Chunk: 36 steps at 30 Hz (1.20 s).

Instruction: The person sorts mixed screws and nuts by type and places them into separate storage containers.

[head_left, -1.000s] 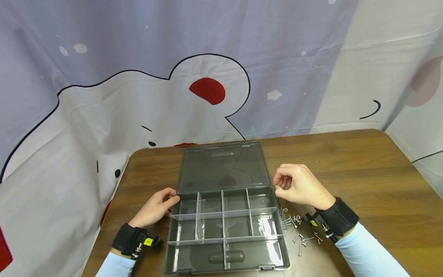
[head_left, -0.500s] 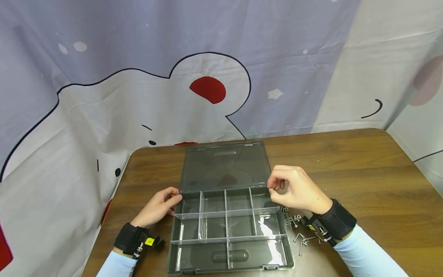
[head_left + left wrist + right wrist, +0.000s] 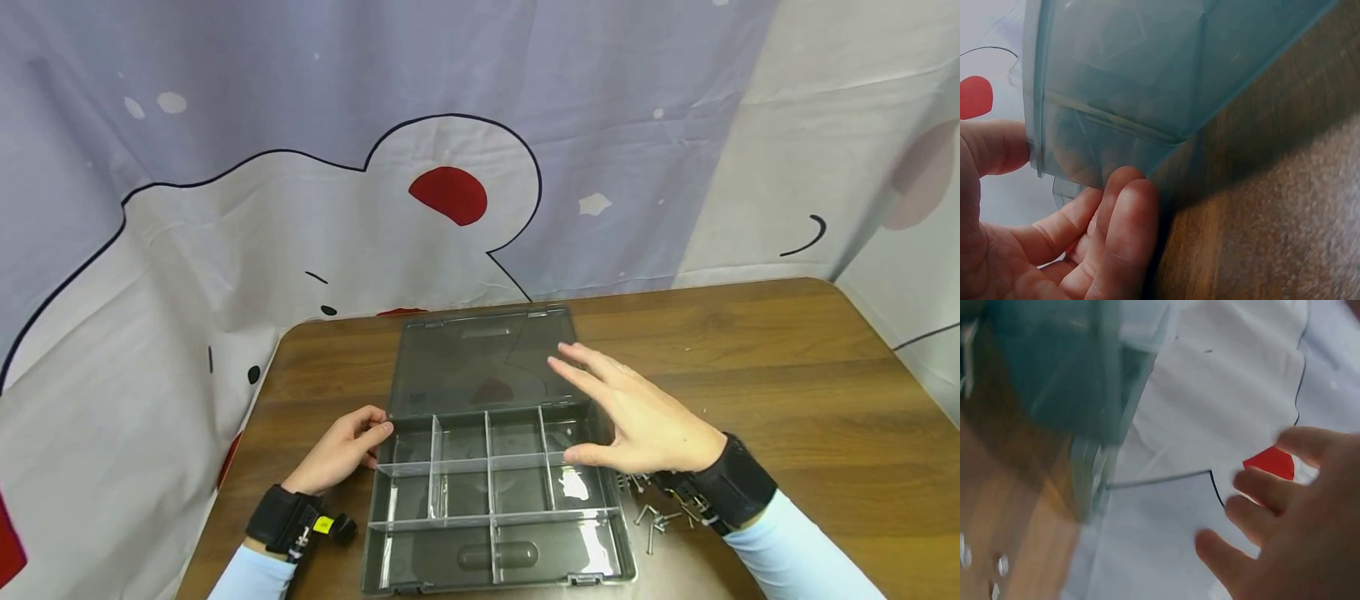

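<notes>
A grey see-through divided storage box (image 3: 491, 523) lies with its lid (image 3: 483, 362) folded back on the table. My left hand (image 3: 337, 450) holds the back left corner; in the left wrist view the thumb (image 3: 1000, 147) is on the rim and the fingers (image 3: 1129, 225) bend against the side wall (image 3: 1129, 69). Over the back right compartment hangs my right hand (image 3: 637, 408), fingers spread and thumb apart, nothing between them. A small bright speck shows in that compartment. In the right wrist view, the right fingers (image 3: 1260, 494) are stretched out beside the box (image 3: 1054, 381).
Several loose screws (image 3: 651, 525) lie on the wooden table (image 3: 787, 367) right of the box, partly hidden by the right wrist and its strapped camera (image 3: 693, 496). A patterned cloth (image 3: 637, 125) hangs behind the table.
My right hand has moved left from beside the box to over its back right compartment, and its pinched thumb and fingers have spread apart. The left hand keeps its place at the corner.
</notes>
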Available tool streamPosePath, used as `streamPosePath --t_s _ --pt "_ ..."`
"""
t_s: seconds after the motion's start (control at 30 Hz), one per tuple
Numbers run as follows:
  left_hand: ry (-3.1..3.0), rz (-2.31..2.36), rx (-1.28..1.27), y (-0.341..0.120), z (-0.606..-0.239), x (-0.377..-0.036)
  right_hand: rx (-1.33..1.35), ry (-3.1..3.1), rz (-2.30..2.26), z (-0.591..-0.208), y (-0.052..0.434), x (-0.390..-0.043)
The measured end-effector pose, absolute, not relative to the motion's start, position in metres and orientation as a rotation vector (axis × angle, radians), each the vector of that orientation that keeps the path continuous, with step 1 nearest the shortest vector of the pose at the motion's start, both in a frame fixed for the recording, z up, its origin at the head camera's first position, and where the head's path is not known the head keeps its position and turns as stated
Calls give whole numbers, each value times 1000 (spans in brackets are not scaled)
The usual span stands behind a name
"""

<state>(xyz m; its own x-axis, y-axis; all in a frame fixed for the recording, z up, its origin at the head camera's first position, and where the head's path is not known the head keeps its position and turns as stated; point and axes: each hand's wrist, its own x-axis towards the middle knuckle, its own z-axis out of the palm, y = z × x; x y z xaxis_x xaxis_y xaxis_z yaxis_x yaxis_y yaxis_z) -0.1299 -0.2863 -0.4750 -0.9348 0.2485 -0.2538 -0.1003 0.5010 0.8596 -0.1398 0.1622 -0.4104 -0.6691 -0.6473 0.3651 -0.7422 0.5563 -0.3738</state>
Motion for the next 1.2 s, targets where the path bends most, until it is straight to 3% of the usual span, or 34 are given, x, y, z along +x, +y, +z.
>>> streamPosePath --t_s 0.2,0.6,1.2 --pt "2401 1412 123 -286 -476 -129 1123 -2735 531 -408 176 -142" --pt "2404 1410 104 -285 -474 -129 926 -2828 548 -419 216 -169" --pt "2420 1410 114 -286 -476 -131 1001 -2786 399 -459 225 -192"
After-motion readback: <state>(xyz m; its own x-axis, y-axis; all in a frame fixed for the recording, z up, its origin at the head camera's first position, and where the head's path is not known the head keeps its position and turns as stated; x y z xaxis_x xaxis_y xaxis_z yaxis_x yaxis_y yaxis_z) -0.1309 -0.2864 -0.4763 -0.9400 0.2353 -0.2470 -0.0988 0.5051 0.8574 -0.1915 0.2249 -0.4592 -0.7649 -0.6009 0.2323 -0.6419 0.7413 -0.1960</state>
